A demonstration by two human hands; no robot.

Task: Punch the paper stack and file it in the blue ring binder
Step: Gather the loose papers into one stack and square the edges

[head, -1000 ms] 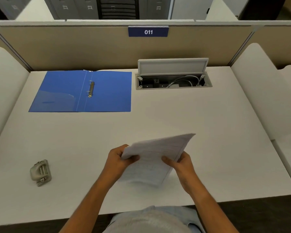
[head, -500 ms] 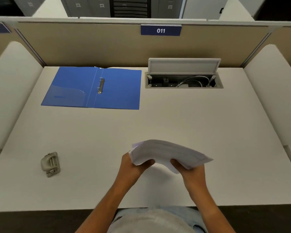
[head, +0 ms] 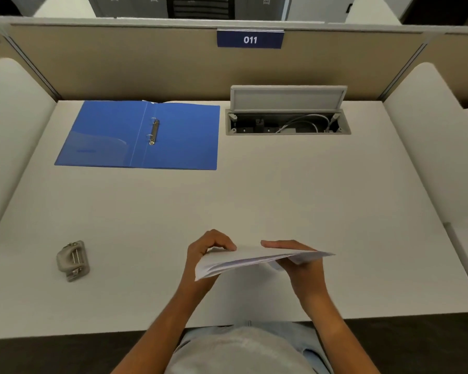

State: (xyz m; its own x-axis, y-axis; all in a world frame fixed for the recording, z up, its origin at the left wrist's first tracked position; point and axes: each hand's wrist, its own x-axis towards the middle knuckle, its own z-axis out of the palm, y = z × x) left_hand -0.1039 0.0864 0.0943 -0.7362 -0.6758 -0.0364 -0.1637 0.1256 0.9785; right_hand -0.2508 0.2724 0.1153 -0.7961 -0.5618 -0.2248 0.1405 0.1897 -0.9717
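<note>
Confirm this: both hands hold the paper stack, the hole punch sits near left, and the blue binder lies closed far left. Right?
Not quite. The head view shows the blue binder lying open, rings exposed. The left hand and right hand do hold the paper stack; the hole punch sits near left.

Head cam, looks fwd & down over white desk (head: 254, 201), close range.

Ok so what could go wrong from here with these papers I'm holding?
The paper stack, held in the air by the left hand and right hand, fans apart at its near corner; punched like that, the holes may not line up. The hole punch sits off to the left, so one hand must let go, and sheets could slip.
</note>
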